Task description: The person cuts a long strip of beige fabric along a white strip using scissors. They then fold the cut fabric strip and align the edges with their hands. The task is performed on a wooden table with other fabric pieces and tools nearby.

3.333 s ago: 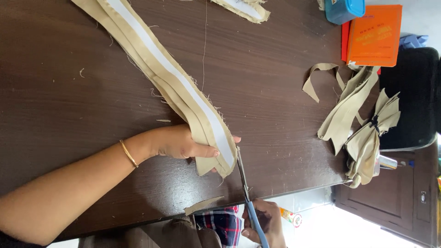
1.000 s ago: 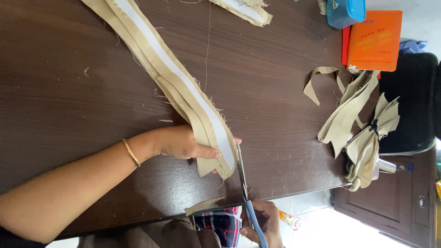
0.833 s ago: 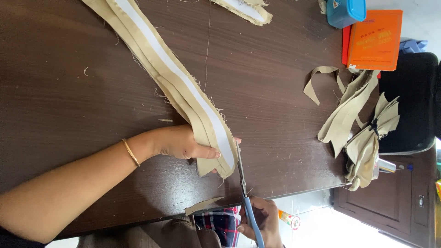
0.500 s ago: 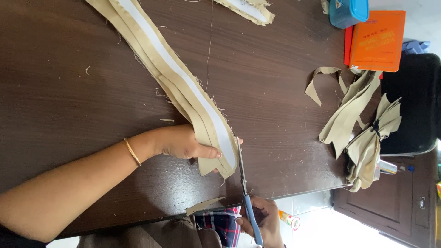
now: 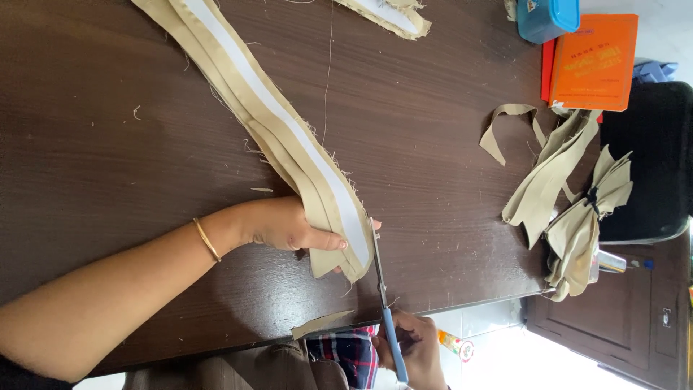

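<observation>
A long beige fabric strip (image 5: 249, 101) with a white band down its middle lies diagonally across the dark wooden table (image 5: 108, 144). My left hand (image 5: 278, 225), with a thin gold bangle on the wrist, is shut on the strip's near end, thumb on top. My right hand (image 5: 419, 350) is at the table's edge, shut on the blue handles of a pair of scissors (image 5: 380, 278). The blades point up along the strip's right edge, their tip right by my left fingertips.
A heap of cut beige strips (image 5: 570, 195) lies at the right edge of the table by a black chair (image 5: 650, 159). An orange book (image 5: 593, 61) and a blue box (image 5: 547, 16) are at the top right. Another fabric piece (image 5: 390, 13) lies at the top, and a small scrap (image 5: 321, 325) at the near edge.
The scissors have crept slightly further along the strip's right edge. My left hand has kept its hold on the strip's end.
</observation>
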